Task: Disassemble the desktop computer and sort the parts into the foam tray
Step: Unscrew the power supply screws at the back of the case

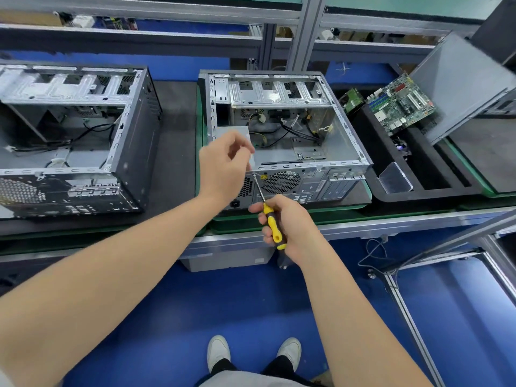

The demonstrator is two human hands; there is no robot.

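An open desktop case point(346, 135) lies on its side on a green mat, with loose cables inside and its rear panel facing me. My right hand point(290, 229) grips a yellow-and-black screwdriver point(272, 223); the tip touches the top edge of the rear panel near the power supply point(237, 132). My left hand point(223, 169) hovers over the case's near left corner with its fingers curled, and whether it pinches anything cannot be made out. To the right stands the black foam tray point(418, 174), holding a green motherboard point(399, 107) and a hard drive point(353, 100).
A second open case point(134, 129) sits on the left of the bench. A clear plastic box point(395, 180) rests in the foam tray's near slot. A grey side panel point(463, 88) leans at the far right. The aluminium bench edge point(391, 224) runs in front; below lies blue floor.
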